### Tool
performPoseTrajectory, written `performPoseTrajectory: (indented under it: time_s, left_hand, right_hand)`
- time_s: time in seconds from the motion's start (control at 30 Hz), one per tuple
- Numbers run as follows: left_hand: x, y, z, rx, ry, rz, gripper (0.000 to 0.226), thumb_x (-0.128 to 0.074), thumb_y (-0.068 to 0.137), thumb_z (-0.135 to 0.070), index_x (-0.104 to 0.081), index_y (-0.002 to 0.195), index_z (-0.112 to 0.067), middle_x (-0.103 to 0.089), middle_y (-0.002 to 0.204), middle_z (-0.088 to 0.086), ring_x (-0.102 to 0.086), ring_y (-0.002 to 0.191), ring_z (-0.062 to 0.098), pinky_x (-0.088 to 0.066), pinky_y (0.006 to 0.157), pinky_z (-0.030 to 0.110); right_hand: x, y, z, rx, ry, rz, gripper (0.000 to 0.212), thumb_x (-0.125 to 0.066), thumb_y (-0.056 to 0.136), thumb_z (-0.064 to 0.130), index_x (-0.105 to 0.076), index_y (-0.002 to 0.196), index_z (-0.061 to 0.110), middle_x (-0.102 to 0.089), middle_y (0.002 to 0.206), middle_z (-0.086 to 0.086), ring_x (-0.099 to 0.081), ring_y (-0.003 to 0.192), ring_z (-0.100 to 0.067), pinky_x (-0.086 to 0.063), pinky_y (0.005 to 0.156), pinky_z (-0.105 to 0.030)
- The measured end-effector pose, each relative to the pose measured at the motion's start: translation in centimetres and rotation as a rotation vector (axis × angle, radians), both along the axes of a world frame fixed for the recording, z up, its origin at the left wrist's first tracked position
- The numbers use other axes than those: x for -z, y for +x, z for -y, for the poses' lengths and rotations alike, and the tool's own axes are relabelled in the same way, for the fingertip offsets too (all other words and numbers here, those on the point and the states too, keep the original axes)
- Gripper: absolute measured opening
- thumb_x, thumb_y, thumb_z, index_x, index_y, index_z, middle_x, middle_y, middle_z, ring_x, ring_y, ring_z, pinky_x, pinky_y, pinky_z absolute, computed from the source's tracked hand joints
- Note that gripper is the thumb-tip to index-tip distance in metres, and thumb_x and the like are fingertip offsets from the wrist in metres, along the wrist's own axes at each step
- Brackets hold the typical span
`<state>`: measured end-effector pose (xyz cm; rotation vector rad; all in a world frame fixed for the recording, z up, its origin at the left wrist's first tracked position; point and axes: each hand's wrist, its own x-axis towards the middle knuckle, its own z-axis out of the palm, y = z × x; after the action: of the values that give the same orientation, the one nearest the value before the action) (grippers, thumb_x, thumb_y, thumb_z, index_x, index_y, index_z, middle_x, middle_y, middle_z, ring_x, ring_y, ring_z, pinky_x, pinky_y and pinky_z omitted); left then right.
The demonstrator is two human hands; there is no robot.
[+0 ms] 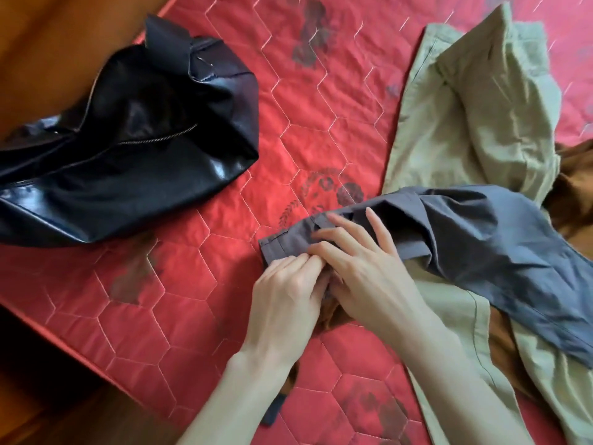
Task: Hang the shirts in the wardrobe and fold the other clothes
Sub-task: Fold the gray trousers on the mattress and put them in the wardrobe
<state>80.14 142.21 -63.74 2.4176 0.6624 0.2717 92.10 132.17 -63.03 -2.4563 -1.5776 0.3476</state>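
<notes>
A grey garment lies across the red quilted bed, its waistband end near the middle. My left hand pinches the near edge of that end. Beside it, my right hand rests on the waistband, fingers bent and partly spread on the cloth. Under the grey cloth lie beige trousers that reach from the upper right down to the lower right. A brown garment shows beneath them at the right edge and below my hands.
A black leather jacket lies crumpled at the left of the red quilted bed, close to the bed's left edge. Brown wood floor shows beyond that edge. A small dark cloth piece lies by my left forearm.
</notes>
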Motion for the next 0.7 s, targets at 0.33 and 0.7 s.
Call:
performPoseTrajectory:
  time_s: [0.33, 0.7]
  left_hand:
    - [-9.6, 2.5, 2.5, 0.042, -0.316, 0.276, 0.03, -0.082, 0.086, -0.042, -0.071, 0.101, -0.018, -0.07, 0.09, -0.011, -0.068, 0.085, 0.011, -0.056, 0.076, 0.033]
    - [-18.9, 0.4, 12.8, 0.227, -0.209, 0.107, 0.024, -0.058, 0.087, -0.025, -0.071, 0.107, -0.026, -0.066, 0.105, -0.016, -0.067, 0.1, 0.01, -0.052, 0.081, 0.025]
  right_hand:
    - [-11.7, 1.7, 8.0, 0.221, 0.204, -0.014, 0.014, -0.06, 0.095, 0.023, -0.073, 0.096, 0.02, -0.056, 0.079, 0.007, -0.061, 0.079, -0.017, -0.037, 0.115, -0.032]
    - [-32.3, -4.1, 25.4, 0.764, 0.668, -0.055, 0.039, -0.05, 0.087, 0.014, -0.071, 0.105, 0.042, -0.064, 0.107, 0.034, -0.057, 0.093, 0.016, -0.045, 0.093, -0.008]
